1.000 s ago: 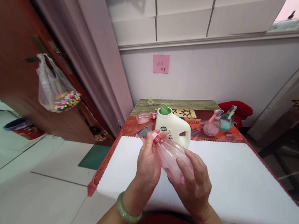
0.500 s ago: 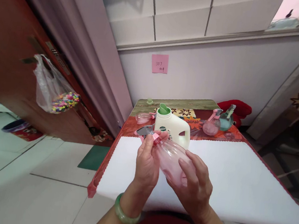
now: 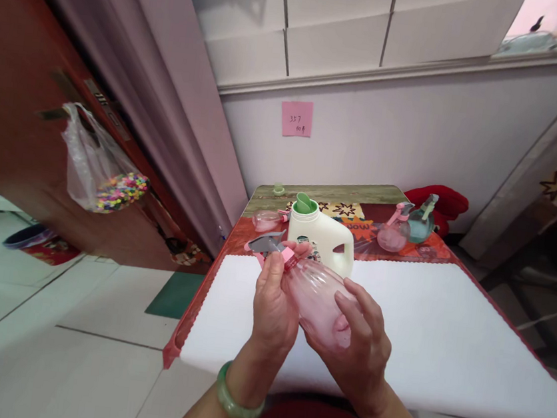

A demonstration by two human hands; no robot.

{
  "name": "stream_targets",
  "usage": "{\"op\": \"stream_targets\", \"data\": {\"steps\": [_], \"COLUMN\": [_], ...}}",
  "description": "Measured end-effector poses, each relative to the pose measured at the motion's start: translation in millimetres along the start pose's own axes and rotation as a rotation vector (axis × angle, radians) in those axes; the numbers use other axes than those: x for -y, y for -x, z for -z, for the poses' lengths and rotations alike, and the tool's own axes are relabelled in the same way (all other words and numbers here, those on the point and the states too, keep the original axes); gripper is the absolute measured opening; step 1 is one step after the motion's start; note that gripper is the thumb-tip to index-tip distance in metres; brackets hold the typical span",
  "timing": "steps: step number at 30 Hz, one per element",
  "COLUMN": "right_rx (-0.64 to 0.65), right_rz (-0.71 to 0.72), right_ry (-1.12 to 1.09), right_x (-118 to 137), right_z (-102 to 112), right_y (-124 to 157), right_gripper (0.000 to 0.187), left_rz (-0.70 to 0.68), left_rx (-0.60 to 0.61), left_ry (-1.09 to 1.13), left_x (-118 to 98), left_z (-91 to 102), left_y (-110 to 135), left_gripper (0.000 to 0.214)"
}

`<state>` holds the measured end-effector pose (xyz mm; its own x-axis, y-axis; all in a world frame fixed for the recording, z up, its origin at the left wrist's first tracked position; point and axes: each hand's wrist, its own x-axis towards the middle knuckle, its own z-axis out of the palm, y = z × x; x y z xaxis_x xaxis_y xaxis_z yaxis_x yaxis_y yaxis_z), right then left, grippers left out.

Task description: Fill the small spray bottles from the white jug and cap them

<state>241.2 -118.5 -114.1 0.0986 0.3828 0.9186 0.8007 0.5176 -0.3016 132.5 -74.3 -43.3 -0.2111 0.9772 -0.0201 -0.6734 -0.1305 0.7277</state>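
Lol, barely a twist on the pink spray bottle (image 3: 316,297), so you're still mid-hold, left hand (image 3: 275,306) pinching its collar (image 3: 287,257), right hand (image 3: 365,353) curled round its base (image 3: 342,332), above the white cloth's (image 3: 446,329) left side.

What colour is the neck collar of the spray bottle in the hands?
The collar is pink, best seen in the head view.

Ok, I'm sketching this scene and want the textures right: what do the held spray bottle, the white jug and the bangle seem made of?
Spray bottle: likely plastic, see-through, pink-tinted and glossy; bright streaks run along it.
White jug: probably plastic, opaque and smooth, its handle apparently moulded in one piece.
Bangle: polished, green with paler patches; perhaps jade, though glass or resin could look alike.
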Motion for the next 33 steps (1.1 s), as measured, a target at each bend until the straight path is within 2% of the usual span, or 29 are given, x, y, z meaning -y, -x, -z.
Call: {"op": "stream_targets", "data": {"steps": [5,9,14,16,19,24,30,33], "right_rx": [0.02,0.04,0.11,0.092,0.044,0.028,0.075,0.102], "right_rz": [-0.047,-0.159,-0.277,-0.248,-0.127,0.017,-0.088,-0.115], "right_ry": [-0.011,-0.068,-0.132,-0.111,-0.036,0.024,-0.069,-0.103], "right_x": [1.1,1.7,3.7,3.2,-0.8,-9.1,-10.9,-11.5], "right_z": [-2.8,-3.5,-0.5,1.0,2.8,5.0,4.9,3.3], "right_y": [4.3,3.7,3.5,3.7,3.4,1.8,1.1,1.6], "right_gripper": [0.081,0.079,0.079,0.08,0.081,0.082,0.079,0.077], "left_rz": [0.019,0.014,0.077,0.083,0.083,0.149,0.186,0.139], "left_rx": [-0.052,-0.032,0.014,0.046,0.087,0.121,0.113,0.075], "left_ry": [0.016,0.013,0.035,0.025,-0.015,-0.014,-0.005,-0.005], "left_x": [4.5,5.6,7.1,5.8,0.4,-10.0,-9.9,-5.9], "left_z": [-0.3,2.4,7.7,7.9,5.7,3.8,9.6,9.7], "left_y": [0.1,-2.3,-5.3,-5.0,-3.1,-2.6,-8.9,-10.2], "left_gripper": [0.033,0.031,0.033,0.034,0.033,0.04,0.035,0.031]}}
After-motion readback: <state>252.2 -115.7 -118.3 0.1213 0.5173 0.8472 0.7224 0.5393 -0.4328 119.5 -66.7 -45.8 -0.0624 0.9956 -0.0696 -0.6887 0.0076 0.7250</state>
